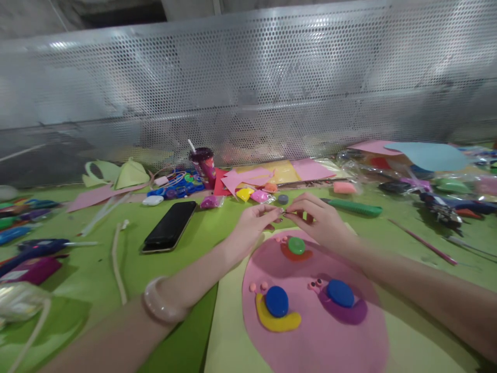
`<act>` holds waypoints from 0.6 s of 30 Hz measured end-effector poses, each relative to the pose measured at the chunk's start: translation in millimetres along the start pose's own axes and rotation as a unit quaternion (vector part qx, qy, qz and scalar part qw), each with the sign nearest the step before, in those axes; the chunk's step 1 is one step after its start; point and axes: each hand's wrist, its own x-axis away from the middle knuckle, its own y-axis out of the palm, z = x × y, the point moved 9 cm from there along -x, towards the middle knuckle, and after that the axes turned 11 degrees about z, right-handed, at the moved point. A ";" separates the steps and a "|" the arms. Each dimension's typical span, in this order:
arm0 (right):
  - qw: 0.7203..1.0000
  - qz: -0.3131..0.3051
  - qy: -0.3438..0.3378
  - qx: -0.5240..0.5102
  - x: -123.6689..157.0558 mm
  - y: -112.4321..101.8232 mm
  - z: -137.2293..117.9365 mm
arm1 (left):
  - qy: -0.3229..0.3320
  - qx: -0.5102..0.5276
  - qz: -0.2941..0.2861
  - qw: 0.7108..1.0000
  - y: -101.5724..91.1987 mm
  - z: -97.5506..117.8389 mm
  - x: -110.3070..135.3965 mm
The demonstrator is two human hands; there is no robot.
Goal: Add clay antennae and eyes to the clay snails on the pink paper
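Observation:
My left hand point(254, 225) and my right hand point(318, 220) meet fingertip to fingertip above the far edge of a pink oval sheet point(318, 336). Both pinch a tiny piece that is too small to name. On the pink sheet lie three clay snails: an orange one with a green shell point(296, 247), a yellow one with a blue shell point(276, 305) and a purple one with a blue shell point(341, 298). A pale bracelet point(161, 305) sits on my left wrist.
A black phone point(170, 226) lies to the left on the green table point(97, 259). A purple cup point(202, 163), clay lumps point(252, 195), coloured paper point(272, 173), a green tool point(355, 208) and a pink stick point(423, 242) lie behind. A perforated metal wall point(248, 88) closes the back.

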 end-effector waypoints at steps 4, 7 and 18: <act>1.000 -0.001 -0.006 -0.005 0.6 0.3 -1.8 | -0.002 0.000 -0.010 1.000 1.1 -2.0 -0.6; 1.000 -0.006 -0.016 -0.011 1.1 1.4 -3.1 | -0.006 0.015 -0.020 1.000 2.3 -3.8 -0.5; 0.999 -0.002 -0.049 -0.006 1.1 0.2 -6.5 | -0.018 0.040 -0.043 0.998 5.0 -9.1 -0.8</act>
